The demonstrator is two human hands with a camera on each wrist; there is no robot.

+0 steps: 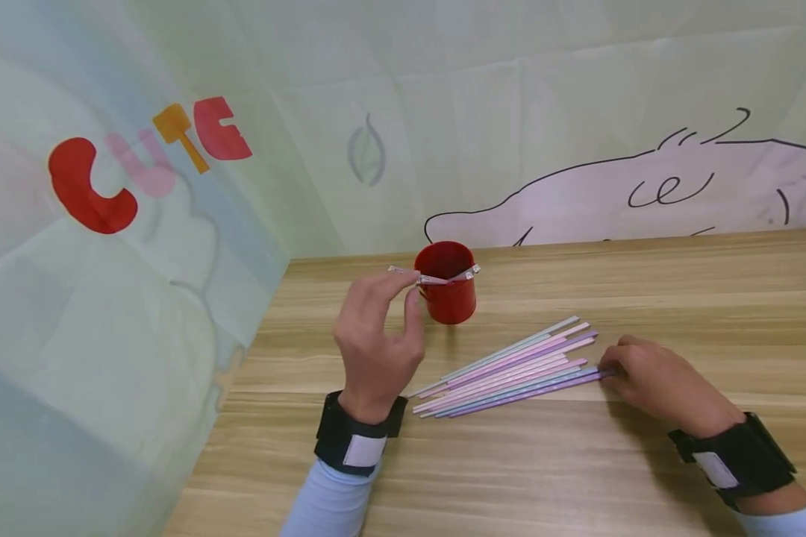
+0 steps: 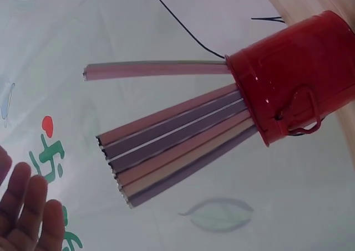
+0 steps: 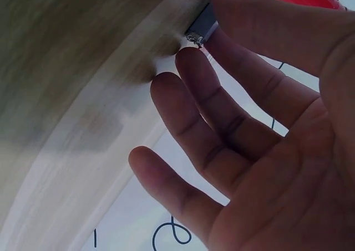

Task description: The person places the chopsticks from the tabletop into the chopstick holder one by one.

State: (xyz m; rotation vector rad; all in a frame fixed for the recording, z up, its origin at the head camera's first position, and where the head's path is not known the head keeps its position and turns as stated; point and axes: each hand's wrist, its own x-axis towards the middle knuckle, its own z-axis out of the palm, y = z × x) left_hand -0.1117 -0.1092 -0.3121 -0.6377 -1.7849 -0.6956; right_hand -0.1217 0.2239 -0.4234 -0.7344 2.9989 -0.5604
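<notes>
The lowest purple straw (image 1: 530,394) lies along the near edge of the fanned straws (image 1: 493,373), lower centre of the head view, on the worktop (image 1: 544,470). From here, the person's right hand (image 1: 661,388) pinches its right end between thumb and forefinger. Grip lightly, since the tube could crease; raise it without dragging its neighbours. The left hand (image 1: 379,341), half open and apparently holding nothing, should avoid the straws protruding from the red bucket (image 1: 451,304), centre frame.
</notes>
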